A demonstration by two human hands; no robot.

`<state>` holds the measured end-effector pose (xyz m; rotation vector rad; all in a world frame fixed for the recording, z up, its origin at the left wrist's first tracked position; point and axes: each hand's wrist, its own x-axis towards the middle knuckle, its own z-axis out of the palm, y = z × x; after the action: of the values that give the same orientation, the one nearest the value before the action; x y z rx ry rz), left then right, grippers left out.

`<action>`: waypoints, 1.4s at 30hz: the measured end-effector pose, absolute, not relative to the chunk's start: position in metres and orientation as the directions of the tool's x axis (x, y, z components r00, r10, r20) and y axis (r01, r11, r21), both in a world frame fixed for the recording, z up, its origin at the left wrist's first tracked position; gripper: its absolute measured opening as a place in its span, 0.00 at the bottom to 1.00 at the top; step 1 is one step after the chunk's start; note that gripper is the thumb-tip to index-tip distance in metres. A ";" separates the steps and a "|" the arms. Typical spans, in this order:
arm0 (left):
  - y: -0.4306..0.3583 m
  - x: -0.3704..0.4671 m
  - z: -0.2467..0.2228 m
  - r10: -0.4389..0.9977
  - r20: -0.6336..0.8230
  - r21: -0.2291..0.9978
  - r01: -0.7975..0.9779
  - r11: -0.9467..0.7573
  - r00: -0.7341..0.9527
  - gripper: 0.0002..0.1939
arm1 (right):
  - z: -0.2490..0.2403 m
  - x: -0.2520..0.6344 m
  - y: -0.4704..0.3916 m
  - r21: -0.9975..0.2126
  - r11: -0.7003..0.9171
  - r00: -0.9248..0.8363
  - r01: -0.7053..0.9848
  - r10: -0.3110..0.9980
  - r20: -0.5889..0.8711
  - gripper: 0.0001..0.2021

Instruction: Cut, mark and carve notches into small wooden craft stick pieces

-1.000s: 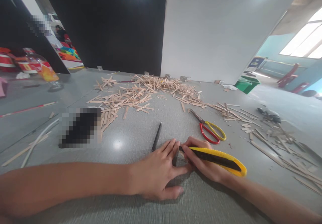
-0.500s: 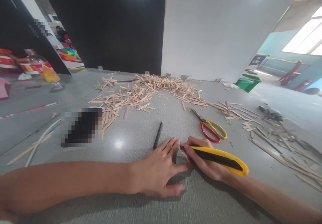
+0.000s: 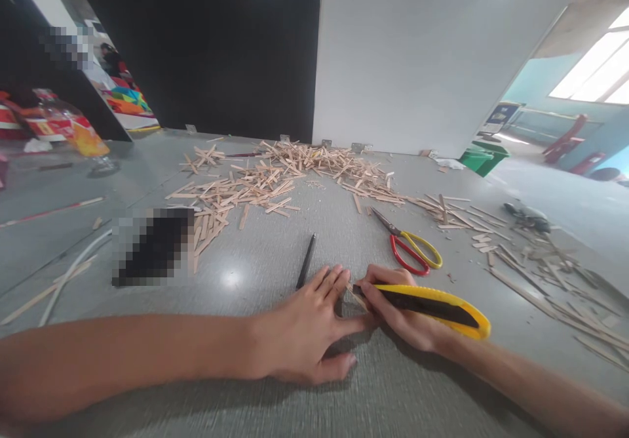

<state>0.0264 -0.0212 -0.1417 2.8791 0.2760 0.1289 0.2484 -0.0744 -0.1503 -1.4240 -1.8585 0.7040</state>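
My right hand (image 3: 393, 303) grips a yellow and black utility knife (image 3: 437, 307), its front end pointing left beside a small wooden stick (image 3: 358, 296). My left hand (image 3: 319, 330) lies flat on the grey table with its fingers spread. Its index finger reaches to the stick's near end, close to the right fingers, and the other fingertips rest left of the stick. Much of the stick is hidden by the hands. Just beyond the left fingers lies a dark pen (image 3: 306, 261). Scissors with one red and one yellow handle (image 3: 410, 248) lie past my right hand.
Many loose wooden sticks (image 3: 255, 182) are heaped along the back by a black and white panel (image 3: 417, 58). More strips (image 3: 525, 287) lie at right. A blurred-out dark object (image 3: 157, 248) and white cable (image 3: 69, 280) are at left, a drink bottle (image 3: 81, 136) behind.
The view has shifted slightly. The knife's front end has drawn a little away from the left fingertips, and more of the stick shows between the hands. The left hand stays flat.
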 end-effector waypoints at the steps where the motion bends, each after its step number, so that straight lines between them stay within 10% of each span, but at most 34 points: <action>1: -0.021 0.026 -0.142 0.196 0.066 0.249 0.174 -0.953 0.978 0.34 | -0.150 0.249 -0.074 -0.762 0.256 -0.175 0.596 0.967 0.187 0.21; 34: -0.021 0.028 -0.141 0.163 0.227 0.226 0.110 -0.968 0.960 0.39 | -0.152 0.253 -0.076 -0.864 0.229 -0.003 0.449 0.967 0.255 0.17; 38: -0.027 0.028 -0.153 0.472 0.401 0.543 0.212 -0.813 0.785 0.42 | -0.148 0.255 -0.081 -0.849 0.293 -0.003 0.440 0.946 0.324 0.14; 42: -0.026 0.033 -0.156 0.657 0.158 0.880 0.198 -0.433 0.737 0.47 | -0.148 0.254 -0.083 -0.839 0.386 -0.130 0.383 0.922 0.365 0.06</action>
<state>0.0333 -0.0257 -0.1560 1.9895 0.6495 0.6105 0.2542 -0.0828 -0.1482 -1.1584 -1.7041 0.7172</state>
